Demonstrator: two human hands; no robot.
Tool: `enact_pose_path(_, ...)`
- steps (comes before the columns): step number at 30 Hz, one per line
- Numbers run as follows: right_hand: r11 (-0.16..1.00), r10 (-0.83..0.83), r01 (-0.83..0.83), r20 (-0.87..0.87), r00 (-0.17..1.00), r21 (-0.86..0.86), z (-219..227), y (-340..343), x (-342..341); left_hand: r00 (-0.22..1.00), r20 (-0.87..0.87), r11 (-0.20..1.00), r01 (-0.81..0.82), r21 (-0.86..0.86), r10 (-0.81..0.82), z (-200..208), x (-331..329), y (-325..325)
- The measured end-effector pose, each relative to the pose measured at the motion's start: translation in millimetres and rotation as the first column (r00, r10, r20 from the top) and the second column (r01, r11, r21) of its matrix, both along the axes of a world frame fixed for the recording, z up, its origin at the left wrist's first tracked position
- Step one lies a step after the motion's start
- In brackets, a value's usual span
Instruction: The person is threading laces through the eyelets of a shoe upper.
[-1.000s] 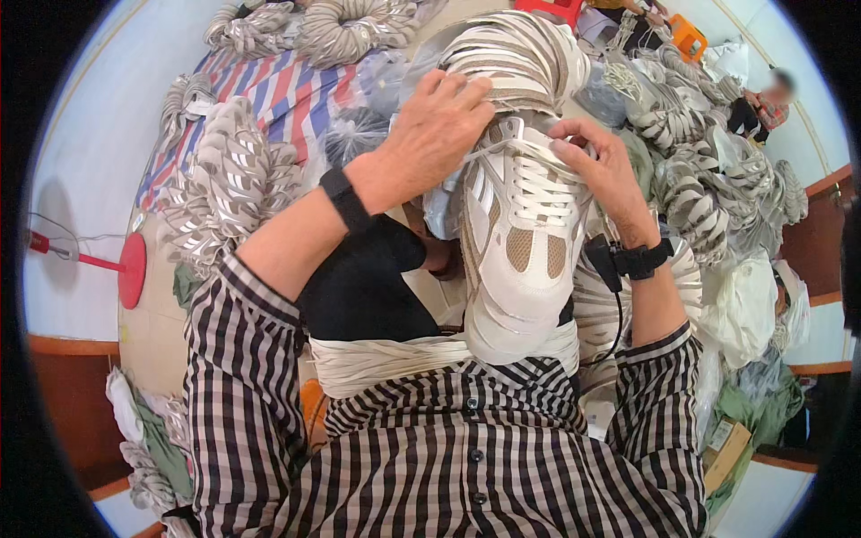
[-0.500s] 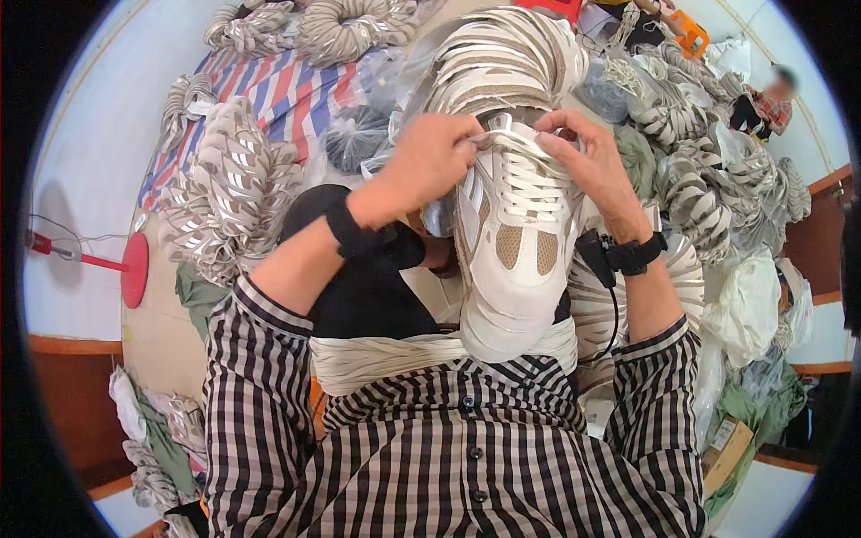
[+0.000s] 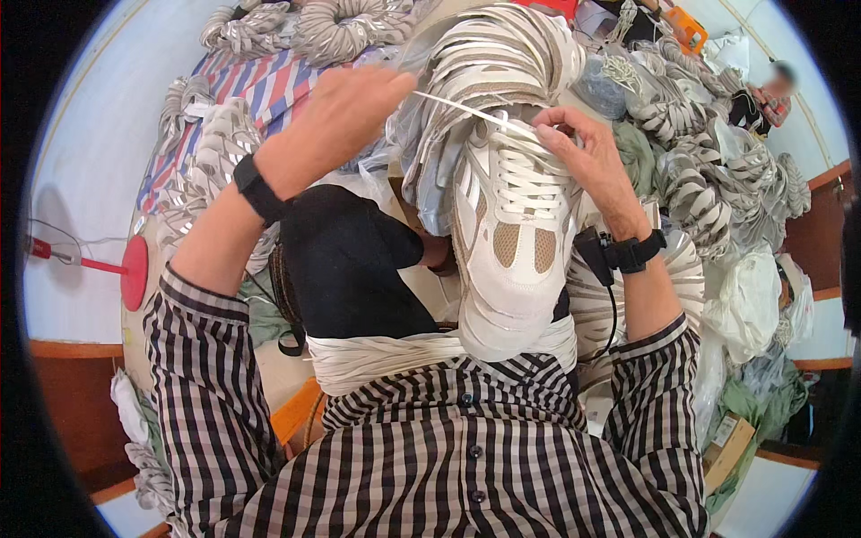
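Between my knees lies a stack of white and beige shoe uppers, the top shoe upper [image 3: 516,291] with its toe toward me and white laces crossed over its front. My left hand [image 3: 363,103] is closed on one end of a white shoelace [image 3: 462,108], out to the upper left. That lace runs taut from the hand to the top eyelets. My right hand [image 3: 587,157] pinches the upper's right edge near the top eyelets, thumb and fingers close together. Bundled white laces [image 3: 386,359] lie across my lap.
Beyond the laced upper, more nested uppers [image 3: 502,54] form a curved row. Coiled bundles of uppers [image 3: 695,179] lie at the right, with a white plastic bag [image 3: 744,300] nearer. A striped sheet [image 3: 269,85] covers the floor at the left. Another person [image 3: 771,94] sits far right.
My left hand has moved away from the shoe upper to the upper left, drawing the lace out straight. My right hand has stayed almost in place at the upper.
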State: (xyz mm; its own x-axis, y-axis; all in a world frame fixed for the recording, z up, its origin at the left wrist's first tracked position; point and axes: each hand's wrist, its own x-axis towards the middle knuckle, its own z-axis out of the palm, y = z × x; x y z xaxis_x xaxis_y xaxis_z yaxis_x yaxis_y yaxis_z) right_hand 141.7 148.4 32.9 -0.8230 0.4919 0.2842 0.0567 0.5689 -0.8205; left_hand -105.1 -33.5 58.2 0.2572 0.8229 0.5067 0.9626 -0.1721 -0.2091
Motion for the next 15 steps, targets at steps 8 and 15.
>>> enact_pose_path(8,0.993,0.033,-0.045,-0.114,0.993,-0.104,-2.9,4.7,2.7,0.97,-0.078,0.972,-0.232,-0.042,0.229,-28.0,-38.8,-61.6)
enact_pose_path(15,0.98,0.052,-0.074,-0.121,0.991,-0.186,-3.7,9.8,-2.1,0.908,-0.157,0.913,-0.403,-0.065,0.389,-31.0,-49.5,-93.8)
